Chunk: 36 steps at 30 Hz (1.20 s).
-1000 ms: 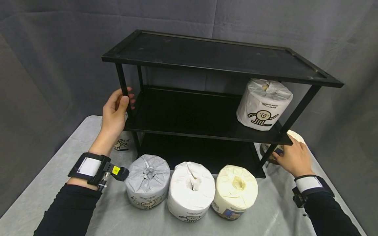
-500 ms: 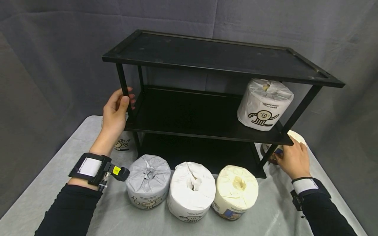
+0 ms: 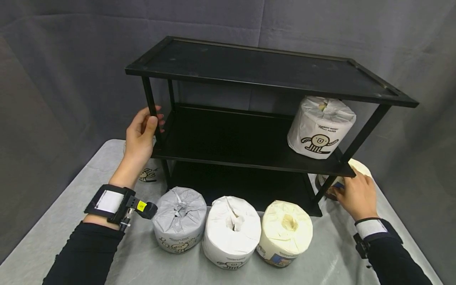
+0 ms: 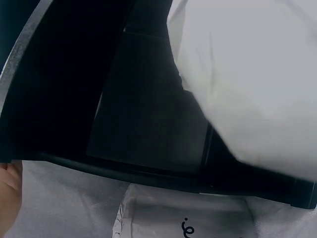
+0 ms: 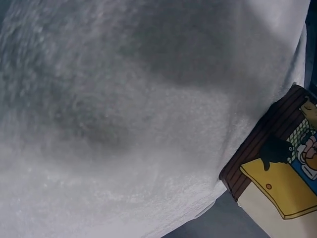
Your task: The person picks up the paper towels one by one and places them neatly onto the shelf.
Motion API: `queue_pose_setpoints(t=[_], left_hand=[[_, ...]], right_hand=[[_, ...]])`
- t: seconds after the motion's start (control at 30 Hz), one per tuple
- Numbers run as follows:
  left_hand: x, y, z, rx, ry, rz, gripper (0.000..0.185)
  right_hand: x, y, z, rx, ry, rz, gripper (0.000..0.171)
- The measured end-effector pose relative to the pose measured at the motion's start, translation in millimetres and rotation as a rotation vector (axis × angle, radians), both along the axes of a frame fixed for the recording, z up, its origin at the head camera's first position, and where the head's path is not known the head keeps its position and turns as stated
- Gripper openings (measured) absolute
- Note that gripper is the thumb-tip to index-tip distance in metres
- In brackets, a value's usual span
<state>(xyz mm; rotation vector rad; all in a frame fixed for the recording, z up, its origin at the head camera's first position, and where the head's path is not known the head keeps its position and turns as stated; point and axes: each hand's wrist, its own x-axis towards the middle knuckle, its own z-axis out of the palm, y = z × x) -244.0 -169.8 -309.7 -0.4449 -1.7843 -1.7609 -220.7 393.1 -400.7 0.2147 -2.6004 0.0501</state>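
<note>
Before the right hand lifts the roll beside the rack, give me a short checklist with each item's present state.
1. Left hand grips the rack's front left post: ok.
2. Right hand rests on the cream roll beside the rack: ok.
3. Fingers closed round that roll: cannot tell, partly hidden by the shelf corner.
4. Middle shelf has free space left of the shelved roll: ok.
5. Three front rolls stand apart from the right hand: ok.

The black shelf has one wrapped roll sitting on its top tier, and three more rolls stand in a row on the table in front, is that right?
Not quite. The black shelf carries the wrapped roll on its middle tier, at the right end, not on top; the head view shows this. The three rolls do stand in a row on the table in front.
</note>
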Motion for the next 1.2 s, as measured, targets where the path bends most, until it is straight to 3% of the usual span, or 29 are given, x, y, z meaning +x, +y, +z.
queue_pose_setpoints(t=[0.17, 0.7, 0.93, 1.2], left_hand=[[0.2, 0, -0.1, 0.002, 0.001, -0.001, 0.052], [-0.4, -1, -1.3, 0.003, 0.01, -0.001, 0.042], [0.6, 0, -1.0, -0.002, 0.0, 0.001, 0.046], [-0.2, -1, -1.5, -0.005, 0.006, 0.005, 0.039]], right_hand=[[3.5, 2, -1.0, -0.007, 0.023, 0.01, 0.062], [20.9, 11, 4.0, -0.004, 0.024, 0.011, 0.06], [37.8, 15, 6.6, -0.004, 0.043, 0.027, 0.063], [58.5, 15, 11.6, -0.005, 0.085, 0.071, 0.079]])
